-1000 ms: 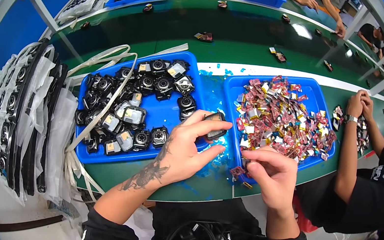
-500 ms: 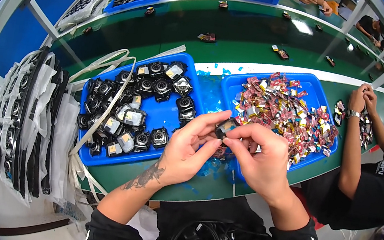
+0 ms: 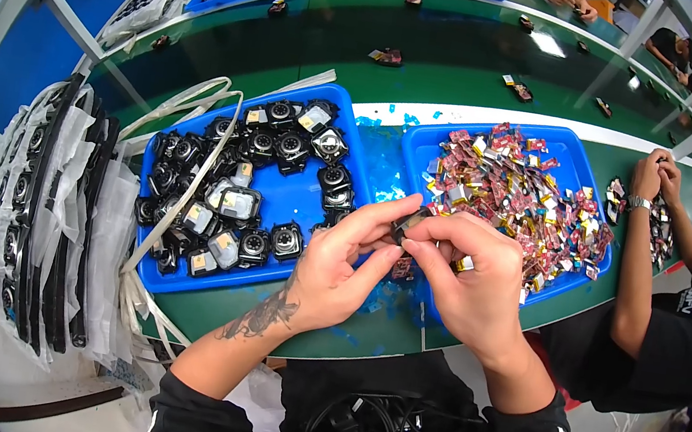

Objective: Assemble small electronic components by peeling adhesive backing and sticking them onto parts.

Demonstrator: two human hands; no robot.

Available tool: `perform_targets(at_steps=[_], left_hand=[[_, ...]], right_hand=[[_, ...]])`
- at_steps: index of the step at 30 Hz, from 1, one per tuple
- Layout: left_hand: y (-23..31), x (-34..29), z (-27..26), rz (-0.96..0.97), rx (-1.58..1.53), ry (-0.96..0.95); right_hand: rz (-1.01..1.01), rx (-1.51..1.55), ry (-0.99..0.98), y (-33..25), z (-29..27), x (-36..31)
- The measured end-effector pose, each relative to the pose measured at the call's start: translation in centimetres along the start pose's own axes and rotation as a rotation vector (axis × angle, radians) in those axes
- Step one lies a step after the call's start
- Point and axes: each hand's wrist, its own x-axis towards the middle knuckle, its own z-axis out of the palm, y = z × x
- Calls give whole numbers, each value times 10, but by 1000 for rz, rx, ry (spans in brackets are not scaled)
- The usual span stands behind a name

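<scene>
A small black watch case is held up between my two hands, over the gap between two blue trays. My left hand grips its left side with thumb and fingers. The fingers of my right hand are pinched on its right side and hide much of it. To the left, a blue tray carries many black watch cases, some with pale, square faces up. Behind my right hand, another blue tray is heaped with small red, yellow and silver electronic parts.
Beyond the trays runs a green conveyor belt with scattered small parts. White strapping crosses the left tray. Stacked wrapped trays stand at far left. At right, a co-worker's hands work over a pile of parts.
The parts on the belt have shifted a little to the right. The watch case is turned slightly between my fingers. Both hands keep their hold, and the view has moved slightly.
</scene>
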Motion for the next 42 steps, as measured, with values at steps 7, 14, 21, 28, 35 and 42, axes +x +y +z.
perform_targets(at_steps=[7,14,21,28,35,42], left_hand=[[-5,-2,-1,-13,109,-16],[3,-2,2,90,231,-45],[-2,-1,0,-48,-25,-70],[6,5,3,-110,-284,43],[7,0,2,267,301,35],[3,2,-1,499,641,39]], right_hand=[[8,-130,-57,1,-4,2],[-169,-316,-90,-2,-13,2],[-138,-200,-17,7,-13,-1],[-298,-285,19,7,-7,-22],[251,625,12,8,-9,-24],[450,762,-70,5,-16,-27]])
